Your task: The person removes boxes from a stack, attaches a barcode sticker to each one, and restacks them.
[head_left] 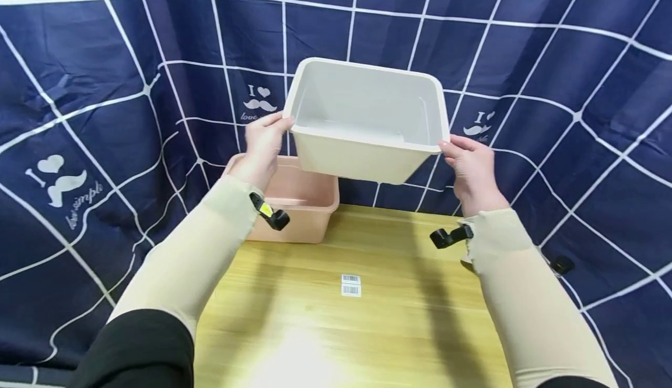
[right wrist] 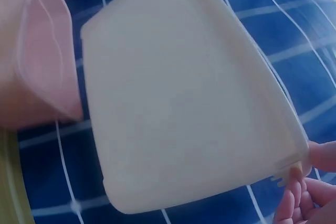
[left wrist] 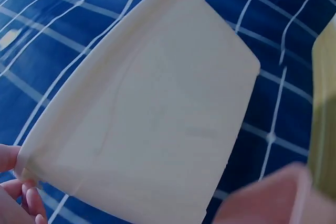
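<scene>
A white plastic storage bin [head_left: 362, 154] is held up above the table, its open top tilted toward the head camera and nothing showing inside. My left hand [head_left: 262, 146] pinches its rim at the left corner, thumb on top. At the opposite corner my right hand [head_left: 471, 169] pinches the rim the same way. Both wrist views show the bin's outer side wall, with the left fingers [left wrist: 32, 203] and the right fingers [right wrist: 299, 198] curled under the rim. Behind my left wrist, a pink bin [head_left: 294, 224] stands on the table, partly covered by the white one.
The wooden table [head_left: 388, 329] carries two small barcode labels [head_left: 350, 286] near its middle. A dark blue curtain [head_left: 551, 84] with white grid lines hangs close around the back and both sides. Black wrist straps [head_left: 270, 213] sit on my sleeves.
</scene>
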Available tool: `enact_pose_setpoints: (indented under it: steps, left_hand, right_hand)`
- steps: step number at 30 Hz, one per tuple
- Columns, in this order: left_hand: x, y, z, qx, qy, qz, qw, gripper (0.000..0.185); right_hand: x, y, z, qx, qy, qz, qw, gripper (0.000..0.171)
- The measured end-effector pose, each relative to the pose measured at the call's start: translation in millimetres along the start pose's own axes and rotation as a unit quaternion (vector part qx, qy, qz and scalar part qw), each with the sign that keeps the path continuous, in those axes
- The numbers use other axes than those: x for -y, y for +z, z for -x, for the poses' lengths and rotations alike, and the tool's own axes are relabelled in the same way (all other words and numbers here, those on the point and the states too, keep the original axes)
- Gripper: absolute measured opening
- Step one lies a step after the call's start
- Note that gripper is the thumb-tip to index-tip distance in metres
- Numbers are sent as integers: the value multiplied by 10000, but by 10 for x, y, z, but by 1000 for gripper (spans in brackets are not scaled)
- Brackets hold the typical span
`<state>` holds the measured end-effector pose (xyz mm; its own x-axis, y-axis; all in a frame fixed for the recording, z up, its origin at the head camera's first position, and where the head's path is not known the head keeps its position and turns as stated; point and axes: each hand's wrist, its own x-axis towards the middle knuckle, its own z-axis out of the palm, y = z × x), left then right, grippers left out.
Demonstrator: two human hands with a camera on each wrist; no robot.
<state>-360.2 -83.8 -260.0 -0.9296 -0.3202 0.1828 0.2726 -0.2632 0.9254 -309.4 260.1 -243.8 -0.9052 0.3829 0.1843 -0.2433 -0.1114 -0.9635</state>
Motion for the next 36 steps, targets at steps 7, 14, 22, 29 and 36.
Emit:
enact_pose_setpoints:
  steps: [7,14,22,29,36]
  left_hand:
    - [318,522,301,381,-525,-46,9979,30]
    - [737,879,585,476,-798,-276,9953,30]
    - [1135,850,726,535,-1226,-855,9873,36]
    - [1450,700,854,779,-1259,-1640,9753,37]
    - [1689,591,952,930,-1291,-2307,9599,34]
  right_hand:
    - [68,-602,-124,-529,260,-232,9980,21]
    - [-110,-1095,-269,-702,891,-38,9935,26]
    - [-694,-1347,-286,-457,1412,-224,9887,32]
    - [-1081,-1515,-229,-94,1666,424,9851,28]
    - [-1353,-1611,-164,-107,1829,1089,9770,20]
